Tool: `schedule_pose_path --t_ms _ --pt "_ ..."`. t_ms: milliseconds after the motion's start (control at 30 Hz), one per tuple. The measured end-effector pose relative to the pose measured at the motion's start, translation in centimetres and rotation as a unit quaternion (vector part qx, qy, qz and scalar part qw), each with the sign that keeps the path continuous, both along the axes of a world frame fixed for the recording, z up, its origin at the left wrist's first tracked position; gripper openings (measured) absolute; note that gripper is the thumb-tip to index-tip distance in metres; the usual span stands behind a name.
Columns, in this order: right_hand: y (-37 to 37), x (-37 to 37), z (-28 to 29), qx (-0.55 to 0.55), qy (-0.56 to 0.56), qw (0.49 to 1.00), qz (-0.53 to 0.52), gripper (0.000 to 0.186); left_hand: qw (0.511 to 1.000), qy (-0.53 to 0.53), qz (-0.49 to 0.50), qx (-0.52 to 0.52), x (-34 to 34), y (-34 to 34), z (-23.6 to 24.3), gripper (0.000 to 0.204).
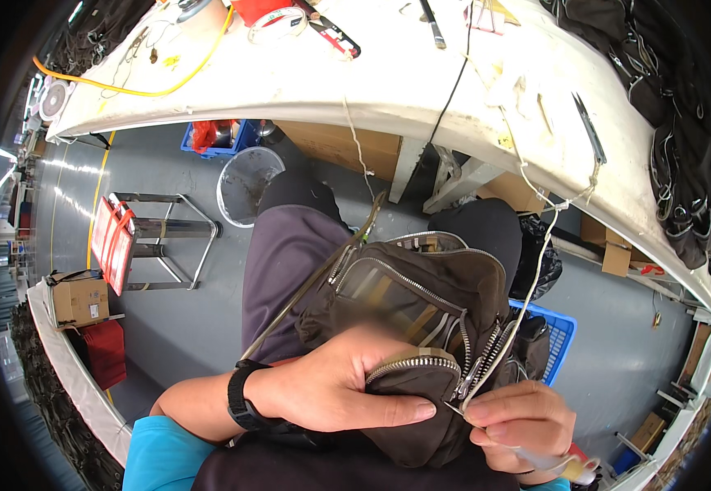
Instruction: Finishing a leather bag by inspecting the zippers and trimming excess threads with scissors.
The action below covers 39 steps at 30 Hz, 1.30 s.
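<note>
A dark brown backpack (445,274) with metal zippers lies across my lap, its main zipper partly undone. My left hand (331,385), a black band on its wrist, grips the bag's small rounded zip pocket (413,442), with the thumb pressed flat on the fabric and the other fingers hidden behind. My right hand (519,421) pinches a slim pointed tool whose pale handle (572,469) sticks out below the palm. Its metal tip is at the zipper end beside my left thumb. A whitish cord (533,282) runs from the table edge down to my right fingers.
Ahead is a white-covered table (290,86) with a box cutter (335,34), black-handled snips (591,131) and a yellow cable (171,88). Dark bags (674,106) are heaped at right. Below are a bin (245,184), a stool (155,233) and a blue crate (564,331).
</note>
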State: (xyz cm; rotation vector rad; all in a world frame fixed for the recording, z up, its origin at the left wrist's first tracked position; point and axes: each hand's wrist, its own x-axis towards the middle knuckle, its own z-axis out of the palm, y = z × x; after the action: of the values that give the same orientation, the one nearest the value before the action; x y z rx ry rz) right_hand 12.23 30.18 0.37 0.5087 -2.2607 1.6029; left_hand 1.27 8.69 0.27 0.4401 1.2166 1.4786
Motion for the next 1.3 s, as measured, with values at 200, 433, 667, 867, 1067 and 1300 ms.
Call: schedule_pose_path --t_ms 200,433,667,867,1067,1300 --pt "0.6 -0.3 0.2 -0.247 -0.222 0.943 0.04 0.02 0.999 0.033 0.017 0.027 0.1 0.3 -0.2 0.022" --pt "1.0 -1.0 -0.2 -0.409 -0.338 0.845 0.064 0.019 0.999 0.006 0.031 0.033 0.3 0.6 -0.4 0.02" --pt "0.9 -1.2 -0.8 -0.411 -0.36 0.832 0.093 0.023 0.997 0.064 0.038 0.0 0.5 0.6 -0.2 0.019" --pt "0.7 -0.8 -1.5 -0.424 -0.284 0.858 0.059 0.021 0.995 0.048 0.083 -0.026 0.5 0.6 -0.5 0.018" --pt "6.2 -3.9 -1.6 -0.304 -0.056 0.928 -0.208 0.018 0.996 -0.041 0.071 0.022 0.0 0.0 -0.7 0.019" --pt "20.3 -15.3 -2.9 0.368 0.071 0.857 -0.353 0.008 0.978 -0.149 0.137 0.051 0.2 0.4 -0.1 0.022"
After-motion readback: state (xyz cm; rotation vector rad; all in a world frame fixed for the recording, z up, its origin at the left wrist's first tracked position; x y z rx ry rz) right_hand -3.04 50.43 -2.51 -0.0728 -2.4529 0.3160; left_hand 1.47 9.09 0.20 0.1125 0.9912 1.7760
